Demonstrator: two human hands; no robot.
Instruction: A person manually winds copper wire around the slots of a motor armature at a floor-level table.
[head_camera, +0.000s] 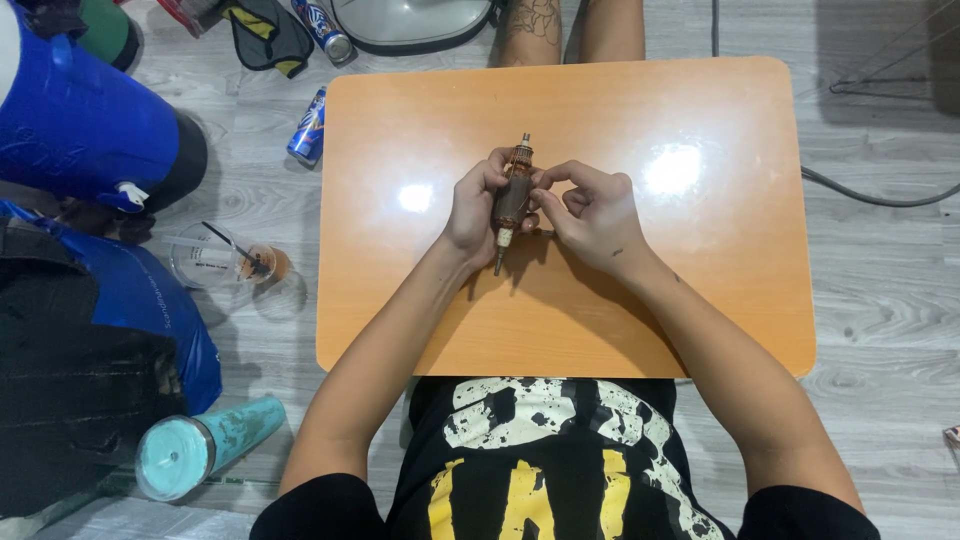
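Between hands: filled by brown motor armature, pinched by left hand and right hand; no gap to pass.
Ahead of hands: bare orange tabletop up to far edge; beyond it, someone's legs.
Right of right hand: open tabletop to the edge.
Left of left hand: open tabletop, then floor crowded with blue can, clear plastic cup, blue barrel.
Toward body: forearms angle in, open wood between them.
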